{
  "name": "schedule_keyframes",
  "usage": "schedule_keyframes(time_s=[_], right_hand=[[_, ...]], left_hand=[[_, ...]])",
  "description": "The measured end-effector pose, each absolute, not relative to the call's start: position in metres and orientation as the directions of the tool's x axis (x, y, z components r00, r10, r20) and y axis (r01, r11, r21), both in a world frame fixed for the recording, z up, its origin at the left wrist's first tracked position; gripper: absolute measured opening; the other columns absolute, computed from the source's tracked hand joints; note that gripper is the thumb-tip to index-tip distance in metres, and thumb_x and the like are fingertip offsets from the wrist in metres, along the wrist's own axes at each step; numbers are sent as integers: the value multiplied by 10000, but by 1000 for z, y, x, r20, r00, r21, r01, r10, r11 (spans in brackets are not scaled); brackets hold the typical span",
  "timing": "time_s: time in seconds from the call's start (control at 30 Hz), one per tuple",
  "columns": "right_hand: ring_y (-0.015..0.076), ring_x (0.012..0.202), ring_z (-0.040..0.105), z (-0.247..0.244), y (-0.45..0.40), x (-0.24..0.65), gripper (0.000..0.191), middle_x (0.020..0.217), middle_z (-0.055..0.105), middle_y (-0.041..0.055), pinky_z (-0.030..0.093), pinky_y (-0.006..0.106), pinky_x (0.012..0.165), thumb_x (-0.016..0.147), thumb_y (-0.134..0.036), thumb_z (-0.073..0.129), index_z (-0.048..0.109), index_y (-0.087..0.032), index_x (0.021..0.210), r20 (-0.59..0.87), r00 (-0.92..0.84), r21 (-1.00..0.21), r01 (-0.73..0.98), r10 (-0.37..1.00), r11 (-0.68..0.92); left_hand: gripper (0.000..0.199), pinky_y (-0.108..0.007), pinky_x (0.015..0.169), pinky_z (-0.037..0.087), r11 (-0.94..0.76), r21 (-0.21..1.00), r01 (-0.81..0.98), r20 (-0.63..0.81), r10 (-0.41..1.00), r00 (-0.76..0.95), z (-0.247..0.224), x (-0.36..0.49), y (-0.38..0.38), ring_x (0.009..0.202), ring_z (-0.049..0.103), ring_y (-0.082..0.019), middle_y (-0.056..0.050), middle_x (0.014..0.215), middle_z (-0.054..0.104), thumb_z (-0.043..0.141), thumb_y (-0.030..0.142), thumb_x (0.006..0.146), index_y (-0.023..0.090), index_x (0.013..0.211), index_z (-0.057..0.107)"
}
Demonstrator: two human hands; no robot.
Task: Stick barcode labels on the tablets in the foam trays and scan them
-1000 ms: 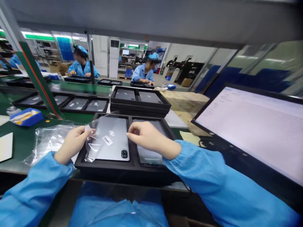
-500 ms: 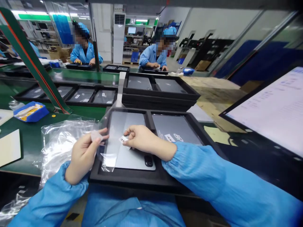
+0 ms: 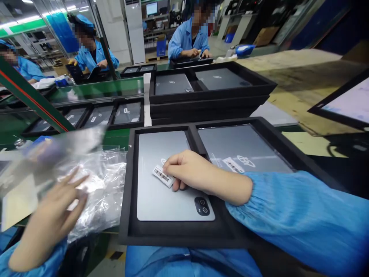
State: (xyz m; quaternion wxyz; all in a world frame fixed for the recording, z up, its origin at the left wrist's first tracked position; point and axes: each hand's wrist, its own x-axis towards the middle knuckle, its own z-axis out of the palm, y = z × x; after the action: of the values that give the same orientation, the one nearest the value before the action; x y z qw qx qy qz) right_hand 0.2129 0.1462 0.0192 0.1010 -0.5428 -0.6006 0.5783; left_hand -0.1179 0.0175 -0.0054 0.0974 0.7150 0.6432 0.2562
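My right hand [image 3: 187, 169] pinches a white barcode label [image 3: 163, 176] over the back of a silver tablet [image 3: 173, 206]. This tablet lies camera side up in the left compartment of a black tray [image 3: 127, 231]. In the right compartment lies a second tablet [image 3: 230, 140] under clear film, with its own barcode label [image 3: 233, 165], partly covered by my right forearm. My left hand [image 3: 54, 215] is off to the left, blurred, its fingers apart. A blurred clear film [image 3: 83, 144] is above it, and clear plastic bags [image 3: 106, 184] lie beside it.
Behind the tray stand stacked black trays [image 3: 210, 98] holding tablets. More tablet trays [image 3: 112, 115] are at the back left, behind a slanted green post [image 3: 34, 98]. A monitor [image 3: 346, 102] stands at the right. Several people in blue work across the line.
My left hand has moved left, away from the tablet, and the clear film has come off its left side. The label in my right hand shows more fully. The camera view has shifted.
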Motion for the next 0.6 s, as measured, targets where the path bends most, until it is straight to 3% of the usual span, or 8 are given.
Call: schedule_keyframes(time_s=[0.1,0.17,0.23,0.3,0.33,0.4,0.53,0.6], right_hand=[[66,371,507,20,148,213,205,467,563,-43,390,160,408,880,-44,576,650,-155,724,-502,-405,-812,524,764,-256],[50,362,494,21,149,213,206,505,562,-59,380,157,394,874,-21,590,634,-156,725,-489,-419,-827,501,765,-254],[49,376,510,21,149,215,213,514,555,-64,387,152,395,884,-12,591,628,-156,731,-486,-435,-840,472,758,-267],[65,417,558,22,149,216,209,508,552,-60,417,151,411,893,-10,595,632,-154,746,-495,-440,-842,456,749,-289],[72,437,579,22,149,217,204,510,557,-56,433,151,421,894,-8,598,634,-152,754,-501,-440,-840,453,745,-298],[74,446,590,21,148,216,197,514,569,-51,445,148,427,893,2,601,637,-147,769,-506,-441,-839,450,741,-305],[70,415,568,21,150,216,187,500,564,-57,429,147,409,859,14,633,631,-149,766,-491,-434,-851,426,756,-308],[84,435,582,25,156,221,173,509,571,-51,431,161,422,837,7,645,634,-150,765,-429,-388,-873,410,816,-263]], left_hand=[[384,-416,1031,528,-139,308,941,-316,918,239,-14,-106,25,1327,568,-325,-97,1383,637,494,531,938,220,967,717],[440,-360,940,552,-135,273,952,-460,851,253,-6,-96,34,1212,648,-296,-108,1344,661,420,540,974,222,1088,702],[447,-300,733,535,-157,233,960,-462,850,251,15,-82,45,885,715,-236,-80,1013,749,359,529,1004,222,989,684],[475,-283,557,417,-231,222,947,-344,891,298,42,-64,57,592,597,-181,-34,687,644,312,508,1021,209,794,603],[476,-285,520,363,-292,228,929,-258,902,347,56,-54,62,531,532,-164,-21,617,580,301,486,1027,205,735,552],[440,-290,501,311,-454,245,857,-162,852,498,78,-33,69,500,470,-146,-6,576,526,325,416,1032,204,686,496],[283,-298,512,342,-685,248,685,-423,560,713,94,15,73,525,513,-154,15,626,583,486,304,976,226,713,552],[195,-303,544,405,-741,229,631,-455,492,743,88,38,77,579,568,-169,8,704,632,538,293,951,231,774,590]])
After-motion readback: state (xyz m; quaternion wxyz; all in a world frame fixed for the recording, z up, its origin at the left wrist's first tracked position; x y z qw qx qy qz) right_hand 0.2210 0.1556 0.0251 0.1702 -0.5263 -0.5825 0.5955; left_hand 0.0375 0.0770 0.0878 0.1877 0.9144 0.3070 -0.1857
